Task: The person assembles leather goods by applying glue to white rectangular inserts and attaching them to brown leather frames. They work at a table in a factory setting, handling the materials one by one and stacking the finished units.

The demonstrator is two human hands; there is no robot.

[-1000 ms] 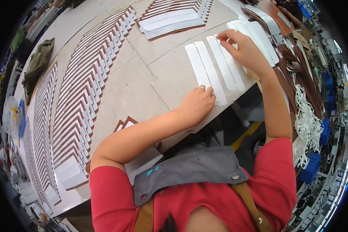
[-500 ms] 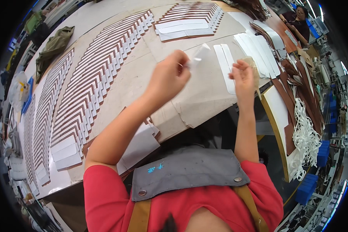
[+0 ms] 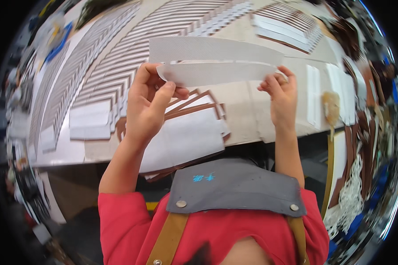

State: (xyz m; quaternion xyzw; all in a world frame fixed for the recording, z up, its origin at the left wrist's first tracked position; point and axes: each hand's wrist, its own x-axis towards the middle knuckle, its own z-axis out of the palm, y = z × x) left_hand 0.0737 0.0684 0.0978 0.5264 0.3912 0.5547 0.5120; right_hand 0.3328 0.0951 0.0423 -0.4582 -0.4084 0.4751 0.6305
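Stretched level above the table is a long pale sheet, with a narrow slit or gap along its middle. My left hand is closed on its left end, thumb in front. At the other end my right hand pinches the lower corner between thumb and fingers. Below the sheet lies a loose stack of white panels with brown edges, overhanging the table's near edge. To the right of my right hand, a white slotted strip lies on the table, beside a tan, lumpy pad.
Long overlapping rows of white-and-brown panels cover the left and far table. Another fanned stack sits at the back right. White strips, brown strips and a tangle of white cord are at the right.
My hands have come level and hold the pale sheet stretched between them; before, only my left hand held a thin, glossy-looking piece. My right hand has left the tan pad. The view has turned.
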